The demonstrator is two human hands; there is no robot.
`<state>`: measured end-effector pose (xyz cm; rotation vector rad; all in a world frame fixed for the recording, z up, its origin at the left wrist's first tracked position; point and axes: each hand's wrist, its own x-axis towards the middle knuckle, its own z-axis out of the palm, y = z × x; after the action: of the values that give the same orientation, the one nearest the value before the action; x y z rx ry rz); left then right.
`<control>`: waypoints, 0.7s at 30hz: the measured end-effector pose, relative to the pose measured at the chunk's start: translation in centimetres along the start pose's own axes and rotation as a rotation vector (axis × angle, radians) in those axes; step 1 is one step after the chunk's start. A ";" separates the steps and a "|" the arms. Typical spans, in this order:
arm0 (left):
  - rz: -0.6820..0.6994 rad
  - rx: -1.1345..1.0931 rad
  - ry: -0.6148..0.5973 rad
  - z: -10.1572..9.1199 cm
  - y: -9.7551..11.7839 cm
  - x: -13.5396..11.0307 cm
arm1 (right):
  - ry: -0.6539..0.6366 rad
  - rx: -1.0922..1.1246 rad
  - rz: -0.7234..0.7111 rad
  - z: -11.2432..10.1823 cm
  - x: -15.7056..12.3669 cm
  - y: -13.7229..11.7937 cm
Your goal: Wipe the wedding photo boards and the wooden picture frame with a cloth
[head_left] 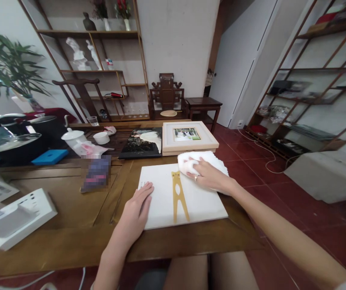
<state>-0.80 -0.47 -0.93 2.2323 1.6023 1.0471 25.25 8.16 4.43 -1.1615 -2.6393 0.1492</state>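
Note:
A flat white board lies on the wooden table, bearing a yellow long-legged cat figure and small dark marks near its left edge. My left hand rests on the board's left edge, fingers stretched out, holding nothing. At the far right corner, my right hand, with a ring on one finger, grips a fluffy white cloth against the board. The cloth covers that corner and hangs a little past it. The fingertips of my right hand are partly sunk in the cloth.
Behind the board lie a dark picture panel and a pale wooden photo frame. To the left are a blurred dark packet, a blue box, a white box, a lidded white cup and dark pots.

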 end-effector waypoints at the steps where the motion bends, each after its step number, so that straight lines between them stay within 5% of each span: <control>1: 0.000 -0.001 0.001 0.0 0.0 0.0 | -0.003 -0.012 -0.010 0.0 -0.3 -0.3; 12: 0.000 0.009 0.005 0.2 -0.2 0.0 | -0.262 0.046 -0.166 -3.0 -10.8 -8.5; 15: 0.000 0.008 0.003 0.2 -0.2 0.0 | -0.210 0.094 -0.118 -2.7 -9.2 -7.5; 21: -0.003 0.006 -0.003 0.0 0.1 0.0 | 0.073 0.118 0.130 0.8 -1.4 -3.6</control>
<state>-0.73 -0.55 -0.83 2.2339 1.6089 1.0387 23.37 4.66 4.05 -1.2737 -2.4567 0.2770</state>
